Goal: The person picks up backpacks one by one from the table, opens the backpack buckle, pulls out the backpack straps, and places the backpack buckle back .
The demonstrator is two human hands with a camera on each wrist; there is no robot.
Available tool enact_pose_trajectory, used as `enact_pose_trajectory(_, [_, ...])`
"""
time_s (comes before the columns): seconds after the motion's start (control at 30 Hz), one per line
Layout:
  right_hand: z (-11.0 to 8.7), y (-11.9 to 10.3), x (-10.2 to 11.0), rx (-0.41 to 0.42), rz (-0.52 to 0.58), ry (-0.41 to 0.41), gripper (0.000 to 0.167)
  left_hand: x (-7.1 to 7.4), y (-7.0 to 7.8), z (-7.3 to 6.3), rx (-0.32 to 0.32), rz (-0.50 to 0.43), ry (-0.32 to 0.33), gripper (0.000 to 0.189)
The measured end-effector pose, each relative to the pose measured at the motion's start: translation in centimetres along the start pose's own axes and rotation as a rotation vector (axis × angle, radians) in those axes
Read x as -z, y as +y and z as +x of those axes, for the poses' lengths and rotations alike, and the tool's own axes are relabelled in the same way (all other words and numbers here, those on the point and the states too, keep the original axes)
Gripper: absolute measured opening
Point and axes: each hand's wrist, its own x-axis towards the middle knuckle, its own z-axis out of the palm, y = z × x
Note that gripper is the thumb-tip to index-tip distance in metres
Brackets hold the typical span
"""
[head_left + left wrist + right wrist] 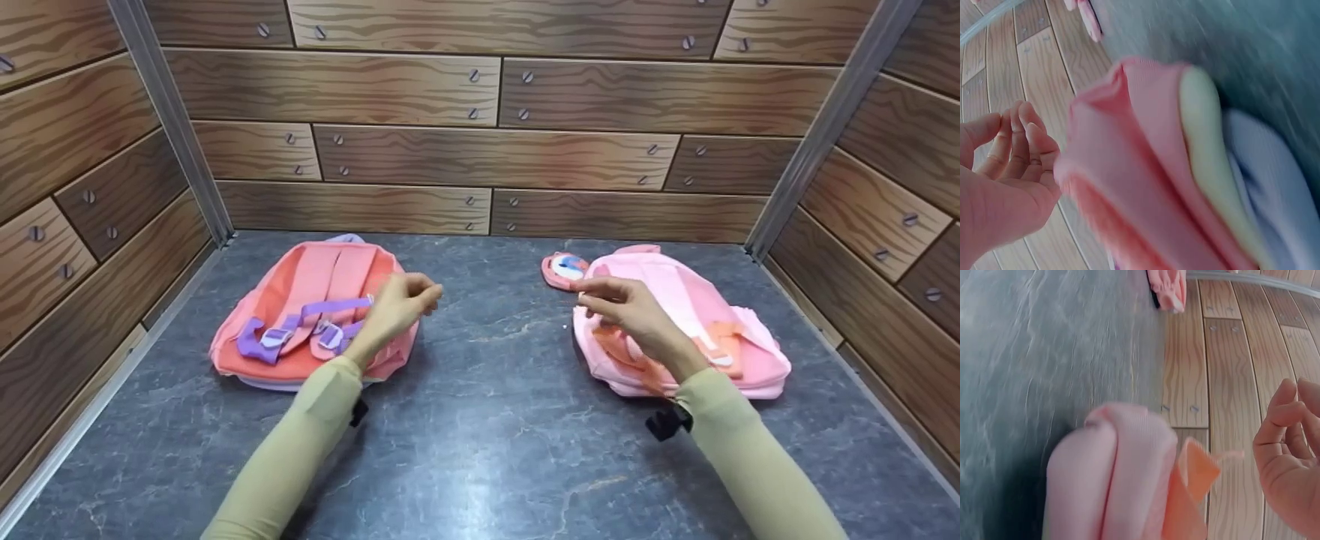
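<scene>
A coral backpack (300,365) lies strap side up at the left, its purple straps (257,348) and buckles loose on top. Over its right edge hovers my left hand (397,307), fingers loosely bent, holding nothing. In the left wrist view, that hand (1008,191) is beside the backpack's pink padded side (1100,140). At the right lies a pink backpack (664,274) with orange straps (616,345). My right hand (630,311) hangs above its left side, thumb and fingers close together with nothing gripped. The right wrist view has this hand (1289,461) apart from an orange strap (1193,467).
A small round coral pouch (567,268) with a white and blue picture sits against the pink backpack's far left corner. Both bags rest on a dark marbled tabletop (480,420). Wood-patterned walls (405,154) with grey metal corner posts (832,127) enclose the back and sides.
</scene>
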Motion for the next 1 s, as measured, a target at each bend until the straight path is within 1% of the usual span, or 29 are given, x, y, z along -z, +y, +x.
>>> enact_pose_trajectory(0.07, [-0.3, 0.2, 0.6, -0.005, 0.011, 0.01, 0.036, -0.8, 0.2, 0.0, 0.005, -0.024, -0.009, 0.018])
enact_pose_trajectory(0.13, [-0.7, 0.5, 1.3, -0.013, 0.016, 0.015, 0.039, -1.6, 0.4, -0.1, 0.005, -0.025, -0.007, 0.018])
enact_pose_trajectory(0.23, [-1.3, 0.9, 2.4, -0.03, -0.007, 0.025, 0.046, -3.0, 0.8, -0.2, 0.004, -0.039, -0.013, 0.016])
enact_pose_trajectory(0.33, [-1.8, 1.4, 3.8, -0.043, -0.025, 0.044, 0.046, -4.5, 1.3, -0.4, 0.008, -0.06, -0.03, 0.013])
enact_pose_trajectory(0.47, [-2.3, 2.0, 5.5, -0.054, -0.042, 0.065, 0.04, -6.5, 1.9, -0.4, 0.025, -0.092, -0.068, 0.013])
enact_pose_trajectory(0.6, [-2.8, 2.5, 7.2, -0.07, -0.053, 0.074, 0.03, -8.5, 2.7, -0.2, 0.035, -0.125, -0.115, 0.013])
enact_pose_trajectory(0.7, [-3.1, 2.8, 8.5, -0.079, -0.077, 0.077, 0.028, -9.8, 3.3, 0.0, 0.038, -0.152, -0.136, 0.013])
enact_pose_trajectory(0.8, [-3.5, 2.9, 9.8, -0.093, -0.137, 0.072, 0.037, -11.1, 3.8, 0.2, 0.055, -0.16, -0.148, 0.011])
enact_pose_trajectory(0.93, [-4.3, 3.1, 11.4, -0.148, -0.161, 0.045, 0.052, -12.7, 4.1, 0.1, 0.077, -0.158, -0.176, 0.01])
enact_pose_trajectory(1.0, [-4.6, 3.3, 12.1, -0.162, -0.174, 0.042, 0.057, -13.4, 4.3, 0.0, 0.085, -0.158, -0.207, 0.012])
